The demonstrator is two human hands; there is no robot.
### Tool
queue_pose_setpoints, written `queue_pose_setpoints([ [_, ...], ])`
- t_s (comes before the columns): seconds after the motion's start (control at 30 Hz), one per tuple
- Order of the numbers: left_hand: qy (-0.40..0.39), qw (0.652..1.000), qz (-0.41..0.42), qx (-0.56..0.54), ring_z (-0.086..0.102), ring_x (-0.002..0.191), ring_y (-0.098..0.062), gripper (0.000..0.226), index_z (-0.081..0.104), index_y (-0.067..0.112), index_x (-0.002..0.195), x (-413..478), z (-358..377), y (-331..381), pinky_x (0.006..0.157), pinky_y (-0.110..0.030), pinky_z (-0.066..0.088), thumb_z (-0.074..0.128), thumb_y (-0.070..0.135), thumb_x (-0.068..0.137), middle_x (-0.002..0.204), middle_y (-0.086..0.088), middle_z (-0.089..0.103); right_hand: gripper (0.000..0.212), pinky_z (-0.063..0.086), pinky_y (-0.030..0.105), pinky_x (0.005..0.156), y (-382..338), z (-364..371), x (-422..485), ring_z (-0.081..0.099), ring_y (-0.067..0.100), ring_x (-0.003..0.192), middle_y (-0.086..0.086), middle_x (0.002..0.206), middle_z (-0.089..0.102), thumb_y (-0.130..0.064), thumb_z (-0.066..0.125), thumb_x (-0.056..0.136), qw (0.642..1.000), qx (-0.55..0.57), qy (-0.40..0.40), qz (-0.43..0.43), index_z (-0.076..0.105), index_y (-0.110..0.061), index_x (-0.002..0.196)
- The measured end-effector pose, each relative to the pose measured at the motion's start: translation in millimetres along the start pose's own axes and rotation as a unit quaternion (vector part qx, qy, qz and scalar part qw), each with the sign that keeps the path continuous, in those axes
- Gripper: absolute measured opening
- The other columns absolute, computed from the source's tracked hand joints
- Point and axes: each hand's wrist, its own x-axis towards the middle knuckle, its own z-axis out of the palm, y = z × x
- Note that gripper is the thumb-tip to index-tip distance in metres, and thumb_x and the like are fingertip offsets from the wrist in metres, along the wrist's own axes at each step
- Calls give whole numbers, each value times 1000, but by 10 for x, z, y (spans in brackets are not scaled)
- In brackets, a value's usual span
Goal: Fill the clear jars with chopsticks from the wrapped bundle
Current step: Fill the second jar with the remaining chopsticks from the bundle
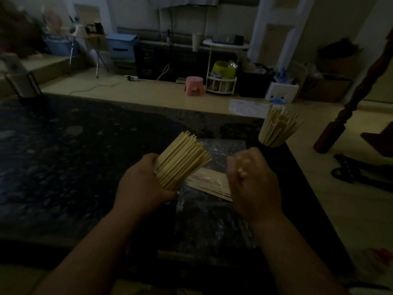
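Two bare forearms reach in from the near edge. The left hand (142,182) curls round a thick bunch of chopsticks (182,160). They are pale and straight, tilted up and to the right, their ends uneven; whether a clear jar surrounds them I cannot tell. The right hand (254,184) is motion-blurred, fingers bent inward, and I cannot tell if it holds anything.

Between and just beyond the hands, a crinkled clear wrapper (214,149) lies flat on the tabletop (74,158), with loose chopsticks (209,185) in a flat layer on it. The tabletop is dark, mottled and glossy, like stone. At its far right corner stands a clear jar (269,138), upright and packed with pale sticks that splay out above its rim.

Beyond is a dim room with a pale floor (148,90), a pink stool (194,86), a white rack (222,86), a black bin (255,81) and stacked blue boxes (122,47) by the far wall.
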Motion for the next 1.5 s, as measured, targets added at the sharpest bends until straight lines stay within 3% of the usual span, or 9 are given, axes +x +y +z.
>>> queue_pose_setpoints([
  [0.1, -11, 999, 29, 31, 52, 99, -12, 91, 44, 27, 130, 43, 4, -10, 81, -30, 44, 90, 34, 52, 115, 5, 57, 38, 42, 18, 64, 19, -15, 60, 46, 13, 68, 6, 79, 53, -32, 40, 99, 995, 64, 76, 26, 61, -11, 74],
  [0.2, -26, 997, 46, 50, 46, 94, -7, 90, 44, 29, 131, 107, -5, -30, 81, -28, 42, 89, 35, 53, 115, 6, 56, 32, 28, -4, 72, 77, 55, 80, 37, -4, 75, 5, 85, 53, -27, 45, 98, 991, 86, 80, 61, 69, -9, 89],
  [0.47, -72, 992, 71, 73, 51, 101, -8, 86, 43, 31, 131, 174, 111, -73, 81, -25, 39, 85, 40, 56, 117, 10, 55, 21, 50, 21, 72, -128, 155, 114, 66, 13, 77, 10, 85, 64, -43, 43, 96, 939, 286, 133, 135, 61, -39, 87],
  [0.57, -76, 991, 77, 83, 54, 103, -11, 84, 44, 32, 130, 177, 125, -76, 80, -25, 39, 84, 39, 56, 117, 9, 56, 19, 56, 26, 62, -270, 176, 104, 68, 17, 63, 5, 69, 69, -34, 54, 96, 866, 430, 96, 236, 65, -24, 83],
  [0.67, -78, 991, 75, 78, 54, 103, -10, 86, 42, 33, 132, 157, 123, -77, 80, -25, 40, 85, 37, 57, 118, 10, 56, 21, 57, 28, 57, -288, 181, 76, 67, 18, 58, 5, 65, 68, -18, 54, 97, 842, 462, 29, 278, 64, -13, 79],
  [1.13, -93, 985, 119, 80, 51, 100, -5, 85, 41, 34, 132, 110, 160, 1, 80, -20, 37, 84, 35, 58, 116, 15, 53, 4, 44, 6, 64, -58, 241, 84, 63, -1, 80, -4, 91, 67, -16, 72, 84, 872, 389, -69, 288, 68, -17, 82],
  [1.3, -109, 981, 136, 84, 52, 106, -7, 89, 39, 33, 137, 80, 196, 27, 79, -18, 32, 82, 36, 60, 123, 12, 54, 18, 52, 19, 71, -152, 335, -2, 64, 10, 96, -2, 107, 64, -13, 77, 77, 872, 397, -90, 270, 67, -23, 89],
  [1.4, -111, 982, 134, 73, 50, 104, -6, 88, 39, 33, 136, 97, 183, 33, 82, -18, 34, 83, 36, 59, 123, 11, 53, 4, 53, 27, 59, -182, 309, 84, 66, 14, 78, 2, 92, 67, -20, 66, 87, 798, 485, -26, 358, 63, -23, 86],
  [1.5, -106, 982, 139, 73, 47, 100, -3, 87, 40, 34, 135, 105, 167, 33, 82, -18, 33, 83, 35, 60, 122, 13, 53, 36, 47, 29, 60, -88, 276, 142, 61, 12, 67, -3, 71, 64, -26, 49, 96, 735, 536, 55, 412, 65, -21, 64],
])
